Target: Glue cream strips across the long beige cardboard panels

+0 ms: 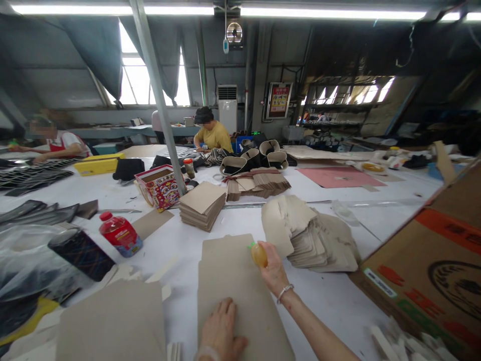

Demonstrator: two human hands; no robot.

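A long grey-beige cardboard sheet (pixel 240 286) lies on the white table in front of me. My left hand (pixel 221 328) rests on its lower part, fingers spread flat. Near the sheet's upper right edge, my right hand (pixel 272 265) is wrapped round a small amber bottle (pixel 259 254) with a green tip pointing left. Just beyond that hand is a fanned pile of rounded cardboard pieces (pixel 319 240). To the left of the sheet sits another stack of cardboard (pixel 112 321).
A red bottle (pixel 120 234) and a dark patterned roll (pixel 80 253) are at left. Behind stand a cardboard stack (pixel 203 203), a colourful box (pixel 160 188) and a metal pole (pixel 161 100). A large carton (pixel 424 281) borders the right. Two people work farther back.
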